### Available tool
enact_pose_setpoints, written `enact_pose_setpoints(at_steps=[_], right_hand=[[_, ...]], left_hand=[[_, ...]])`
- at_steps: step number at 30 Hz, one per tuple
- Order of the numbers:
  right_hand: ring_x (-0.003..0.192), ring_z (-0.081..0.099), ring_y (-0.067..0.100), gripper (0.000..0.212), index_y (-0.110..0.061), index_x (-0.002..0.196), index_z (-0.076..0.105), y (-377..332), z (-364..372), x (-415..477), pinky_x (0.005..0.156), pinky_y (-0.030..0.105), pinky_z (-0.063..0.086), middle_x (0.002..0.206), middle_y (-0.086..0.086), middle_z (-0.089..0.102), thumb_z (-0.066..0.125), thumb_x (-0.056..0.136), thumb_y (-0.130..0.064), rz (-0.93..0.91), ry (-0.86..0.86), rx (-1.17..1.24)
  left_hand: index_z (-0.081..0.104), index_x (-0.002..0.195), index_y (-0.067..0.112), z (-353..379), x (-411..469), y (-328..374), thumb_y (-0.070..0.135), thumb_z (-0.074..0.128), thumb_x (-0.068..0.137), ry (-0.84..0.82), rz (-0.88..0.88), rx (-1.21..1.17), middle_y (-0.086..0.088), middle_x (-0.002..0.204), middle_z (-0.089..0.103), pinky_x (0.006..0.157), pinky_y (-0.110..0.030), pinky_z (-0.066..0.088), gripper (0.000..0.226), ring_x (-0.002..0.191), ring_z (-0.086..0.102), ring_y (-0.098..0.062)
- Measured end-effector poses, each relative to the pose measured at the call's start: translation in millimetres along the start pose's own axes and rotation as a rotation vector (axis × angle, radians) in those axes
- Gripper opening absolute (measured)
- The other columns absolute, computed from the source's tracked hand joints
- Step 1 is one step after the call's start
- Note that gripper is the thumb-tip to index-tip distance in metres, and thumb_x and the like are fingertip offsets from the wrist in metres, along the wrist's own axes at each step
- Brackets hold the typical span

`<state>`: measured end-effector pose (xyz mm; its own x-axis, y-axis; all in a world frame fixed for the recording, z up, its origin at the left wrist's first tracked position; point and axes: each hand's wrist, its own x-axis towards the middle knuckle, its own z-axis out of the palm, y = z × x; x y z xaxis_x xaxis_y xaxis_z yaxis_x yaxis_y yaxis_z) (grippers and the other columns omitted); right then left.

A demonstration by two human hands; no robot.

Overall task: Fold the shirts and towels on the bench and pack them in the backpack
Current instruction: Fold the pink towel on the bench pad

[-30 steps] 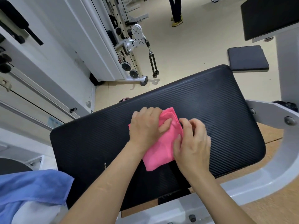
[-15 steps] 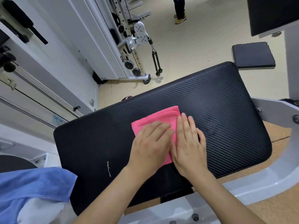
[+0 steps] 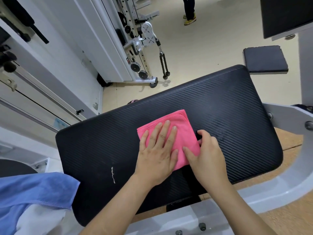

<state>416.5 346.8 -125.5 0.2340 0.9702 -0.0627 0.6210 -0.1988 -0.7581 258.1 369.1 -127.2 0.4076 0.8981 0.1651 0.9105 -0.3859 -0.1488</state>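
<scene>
Our left hand (image 3: 157, 155) lies flat on the pink towel (image 3: 182, 126), fingers straight and slightly spread, pressing it onto the black padded surface (image 3: 228, 107). The towel is folded into a small square, and its layered edges show just beyond the fingertips. Our right hand (image 3: 207, 153) sits just to the right of the left one. Its thumb rests on top of the towel and its curled fingers close on the towel's right edge, pinching it. We cannot tell how far those fingers reach under the cloth, and both hands cover the towel's near corner. Well to the left of the left hand, a blue towel (image 3: 33, 189) overlaps the corner of the surface, with a white cloth (image 3: 39, 219) beneath it. Both are cut off by the frame, so we cannot tell whether they are folded.
</scene>
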Motion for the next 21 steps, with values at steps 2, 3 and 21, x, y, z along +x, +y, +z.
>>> enact_pose_setpoints(at_steps=[2, 3, 21], right_hand=[[0.098, 0.059, 0.023, 0.051, -0.018, 0.122, 0.048, -6, -7, 11, 0.077, 0.035, 0.047, 0.105, 0.001, 0.062, 0.072, 0.081, -0.036, 0.052, -0.076, 0.007], [0.092, 0.06, 0.021, 0.04, -0.02, 0.112, 0.053, -10, -10, 16, 0.073, 0.034, 0.047, 0.098, -0.002, 0.063, 0.071, 0.08, -0.035, 0.064, -0.116, -0.015], [0.062, 0.05, 0.008, 0.021, -0.027, 0.079, 0.054, -108, -97, 24, 0.056, 0.026, 0.041, 0.074, -0.007, 0.058, 0.074, 0.073, -0.022, -0.65, -0.868, -0.348]], left_hand=[[0.034, 0.147, 0.019, -13, 5, 2, 0.047, 0.039, 0.09, -0.055, -0.019, -0.042, -0.005, 0.158, 0.025, 0.111, -0.049, 0.018, 0.065, 0.142, 0.024, -0.024], [0.035, 0.145, 0.021, -20, 11, 4, 0.048, 0.043, 0.086, -0.083, -0.045, -0.083, -0.002, 0.157, 0.023, 0.108, -0.049, 0.019, 0.065, 0.14, 0.022, -0.024], [0.045, 0.129, 0.036, -138, -7, -21, 0.062, 0.065, 0.075, -0.299, 0.022, -0.367, 0.017, 0.121, 0.059, 0.105, -0.038, 0.04, 0.064, 0.114, 0.054, -0.004]])
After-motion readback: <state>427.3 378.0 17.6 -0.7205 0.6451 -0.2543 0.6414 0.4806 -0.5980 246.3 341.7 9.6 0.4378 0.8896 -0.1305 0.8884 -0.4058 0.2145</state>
